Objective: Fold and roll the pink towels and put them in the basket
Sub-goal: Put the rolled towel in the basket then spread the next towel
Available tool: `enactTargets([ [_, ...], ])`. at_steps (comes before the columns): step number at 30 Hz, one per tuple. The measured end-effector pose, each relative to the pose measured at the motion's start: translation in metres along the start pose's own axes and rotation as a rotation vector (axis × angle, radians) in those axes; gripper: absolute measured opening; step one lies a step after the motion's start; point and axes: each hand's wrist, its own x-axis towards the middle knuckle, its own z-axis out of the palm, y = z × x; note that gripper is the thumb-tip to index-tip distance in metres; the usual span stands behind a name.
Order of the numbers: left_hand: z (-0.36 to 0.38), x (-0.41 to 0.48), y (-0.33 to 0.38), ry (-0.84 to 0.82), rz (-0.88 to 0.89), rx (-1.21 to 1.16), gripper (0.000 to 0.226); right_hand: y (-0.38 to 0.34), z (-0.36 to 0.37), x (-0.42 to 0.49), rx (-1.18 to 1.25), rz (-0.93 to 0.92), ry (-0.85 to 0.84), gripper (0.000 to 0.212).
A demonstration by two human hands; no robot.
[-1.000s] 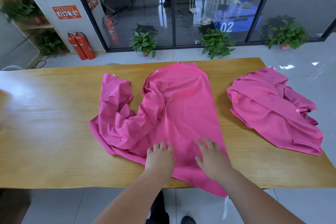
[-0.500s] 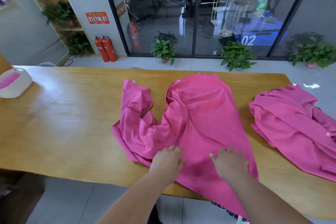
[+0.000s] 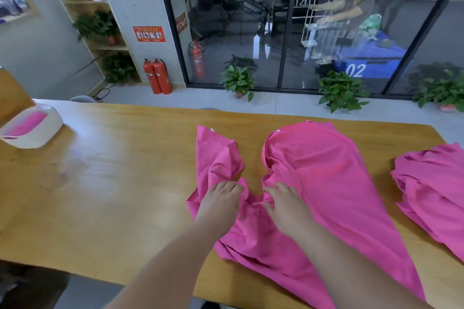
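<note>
Basket [image 3: 32,130]: sitting far left, smooth white oval, holding pink cloth
Left hand [image 3: 221,202]: fingers curling into bunched fabric
Pink towel [image 3: 326,183]: lying centre, thin, limp, creased; overhanging near table [image 3: 100,183] edge, risking sliding off when tugged
Right hand [image 3: 286,206]: gripping same bunch
Second towel [image 3: 431,183]: lying crumpled right

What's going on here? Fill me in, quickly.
A person at a wooden table is working on a pink towel, which lies spread out and crumpled, not yet folded. The left grip and right grip pinch the bunched cloth near its middle. A second towel lies heaped to the right. The white basket at the far left already holds something pink.
</note>
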Motion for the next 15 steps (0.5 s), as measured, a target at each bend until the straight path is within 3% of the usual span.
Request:
enactTargets([
  [6, -0.003, 0.034, -0.055, -0.163, 0.127, 0.181, 0.067, -0.025, 0.021, 0.019, -0.111, 0.044, -0.223, 0.083],
  [8, -0.001, 0.047, -0.07, -0.227, 0.227, 0.246, 0.069, -0.026, 0.028, 0.02, -0.196, 0.081, -0.264, 0.076],
  [11, 0.007, 0.057, -0.085, -0.346, 0.346, 0.304, 0.05, -0.026, 0.036, 0.021, -0.294, 0.157, -0.277, 0.042],
  [13, 0.01, 0.055, -0.088, -0.456, 0.307, 0.317, 0.034, -0.027, 0.039, 0.021, -0.32, 0.211, -0.263, 0.036],
  [15, 0.011, 0.052, -0.092, -0.482, 0.258, 0.323, 0.036, -0.033, 0.038, 0.023, -0.321, 0.26, -0.19, 0.033],
])
